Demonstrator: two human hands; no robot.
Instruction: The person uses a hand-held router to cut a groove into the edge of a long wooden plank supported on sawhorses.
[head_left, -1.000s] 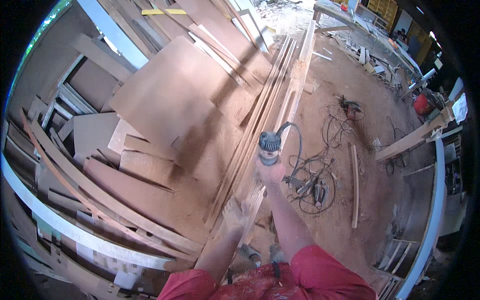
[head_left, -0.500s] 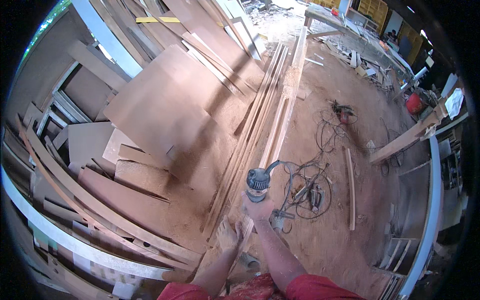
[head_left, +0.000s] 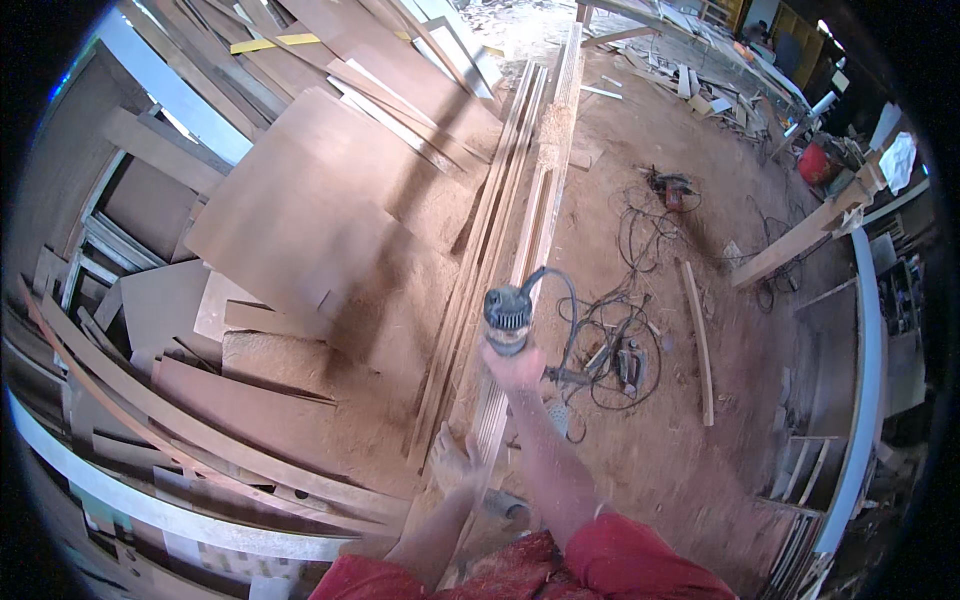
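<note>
My right hand (head_left: pixel 515 368) is wrapped round the lower body of a dark handheld router (head_left: pixel 508 312), which sits on a long wooden plank (head_left: pixel 548 195). A cord rises from the router's top and bends to the right. Along the far stretch of the plank runs a groove, with a heap of wood shavings (head_left: pixel 551 125) beyond it. Closer to me, my left hand (head_left: pixel 452 462) rests against the plank's near part, its fingers stretched out and no tool in it. The router's bit is hidden beneath its body.
Several narrow strips (head_left: pixel 487 225) lie left of the plank. Tangled cords and a power tool (head_left: pixel 630 365) are on the dusty floor to the right, with a red tool (head_left: pixel 672 192) farther off. Large boards (head_left: pixel 290 200) lean at left; a wooden post (head_left: pixel 795 245) slants at right.
The router and my right hand have slid a little farther along the plank. My left hand has come slightly nearer to me, widening the gap between them. The whole view has shifted.
</note>
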